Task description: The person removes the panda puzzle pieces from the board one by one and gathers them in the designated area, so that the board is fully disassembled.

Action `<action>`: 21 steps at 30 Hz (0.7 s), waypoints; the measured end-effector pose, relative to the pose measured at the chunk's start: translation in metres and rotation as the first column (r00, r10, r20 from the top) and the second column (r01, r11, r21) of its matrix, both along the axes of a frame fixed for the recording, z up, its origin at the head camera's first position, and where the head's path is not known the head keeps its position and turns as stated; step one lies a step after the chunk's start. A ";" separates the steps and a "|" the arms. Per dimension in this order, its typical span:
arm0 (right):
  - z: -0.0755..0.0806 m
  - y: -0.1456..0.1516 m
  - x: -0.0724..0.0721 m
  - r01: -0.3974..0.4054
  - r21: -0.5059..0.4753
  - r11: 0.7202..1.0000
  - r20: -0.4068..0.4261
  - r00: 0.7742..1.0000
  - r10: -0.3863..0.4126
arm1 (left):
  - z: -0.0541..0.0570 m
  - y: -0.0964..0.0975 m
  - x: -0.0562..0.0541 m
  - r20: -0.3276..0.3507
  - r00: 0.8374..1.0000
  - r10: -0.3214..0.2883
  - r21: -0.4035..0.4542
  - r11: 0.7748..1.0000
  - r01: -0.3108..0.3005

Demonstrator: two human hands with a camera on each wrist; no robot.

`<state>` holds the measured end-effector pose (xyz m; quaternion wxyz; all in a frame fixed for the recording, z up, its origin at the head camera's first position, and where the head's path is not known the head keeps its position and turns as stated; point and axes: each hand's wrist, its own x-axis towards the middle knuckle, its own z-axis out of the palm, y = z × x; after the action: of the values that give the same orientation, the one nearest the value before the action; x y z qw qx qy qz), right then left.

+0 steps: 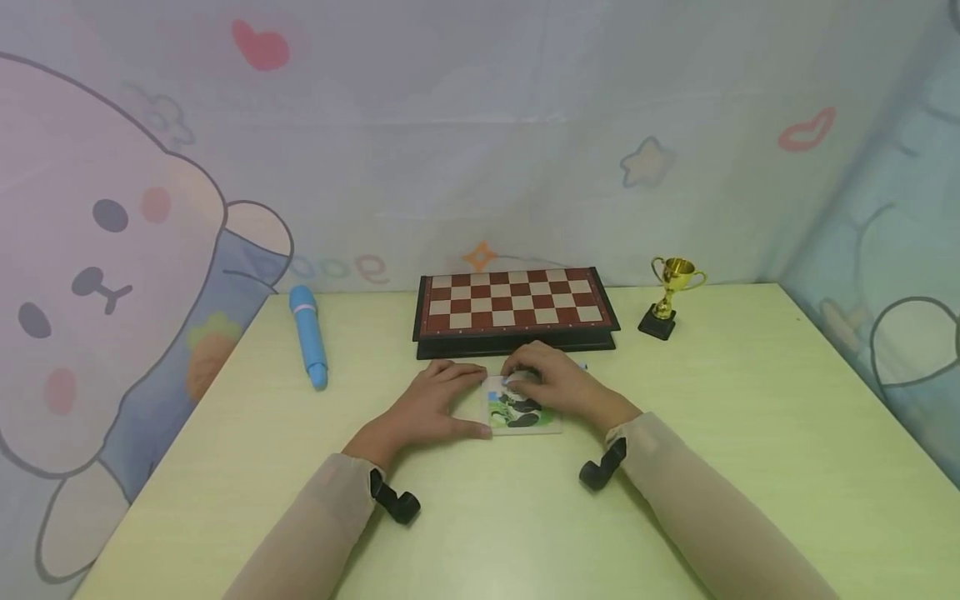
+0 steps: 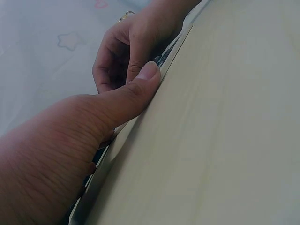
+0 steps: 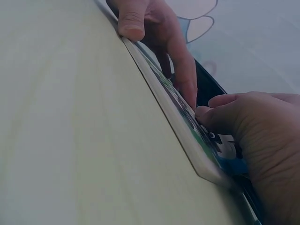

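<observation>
A small square panda jigsaw puzzle (image 1: 516,414) with a pale frame lies flat on the table, green and black-and-white in its picture. My left hand (image 1: 435,408) grips its left side, thumb at the near corner and fingers at the far one. From the right, my right hand (image 1: 558,382) reaches over the far part of the puzzle with fingers bent, thumb and fingertips pinching a small puzzle piece (image 1: 507,381) at the surface. Its palm and fingers hide much of the top right area. In the right wrist view, the frame edge (image 3: 164,110) runs between both hands.
Right behind the hands stands a dark-sided folding chessboard (image 1: 513,304) with red and white squares. A blue pen-shaped object (image 1: 308,337) lies at the left. The gold trophy cup (image 1: 667,296) stands at back right. A small blue bit (image 1: 583,367) shows past the right hand.
</observation>
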<state>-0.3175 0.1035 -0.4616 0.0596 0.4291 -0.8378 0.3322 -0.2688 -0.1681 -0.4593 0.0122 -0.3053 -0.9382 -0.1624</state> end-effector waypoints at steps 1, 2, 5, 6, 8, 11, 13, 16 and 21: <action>0.000 0.000 0.000 0.001 0.008 1.000 -0.001 1.000 -0.001 | -0.001 0.000 0.000 -0.001 1.000 -0.001 0.002 1.000 0.001; -0.001 0.001 -0.001 0.000 0.014 1.000 -0.002 1.000 0.000 | -0.001 0.000 0.000 0.000 1.000 -0.001 0.002 1.000 0.001; 0.000 0.001 0.001 0.009 0.041 0.999 0.022 1.000 -0.010 | -0.002 0.000 -0.001 0.004 1.000 -0.001 -0.004 1.000 0.001; 0.001 0.001 0.001 0.015 0.051 0.999 0.026 1.000 -0.017 | -0.002 0.001 -0.001 0.003 1.000 -0.001 -0.007 1.000 0.001; 0.002 0.002 0.002 0.028 0.070 0.997 0.028 0.999 -0.030 | -0.002 0.001 -0.001 0.002 1.000 -0.001 -0.015 1.000 0.001; 0.006 0.002 0.003 0.041 0.094 0.995 0.014 0.999 -0.042 | -0.001 0.001 0.000 -0.002 1.000 -0.003 -0.010 1.000 0.003; 0.007 0.001 0.002 0.034 0.098 0.995 -0.014 0.999 -0.033 | 0.000 0.001 0.000 -0.003 1.000 -0.003 -0.008 1.000 0.003; 0.008 0.001 0.000 0.012 0.097 0.995 -0.064 0.998 -0.005 | 0.001 0.001 0.000 -0.004 1.000 -0.004 -0.003 1.000 0.003; 0.007 0.001 -0.002 -0.016 0.094 0.995 -0.107 0.994 0.026 | 0.001 0.001 0.000 -0.003 1.000 -0.005 -0.004 1.000 0.005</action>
<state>-0.3198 0.1048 -0.4547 0.0812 0.4573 -0.8435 0.2696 -0.2690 -0.1673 -0.4583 0.0126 -0.3080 -0.9377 -0.1601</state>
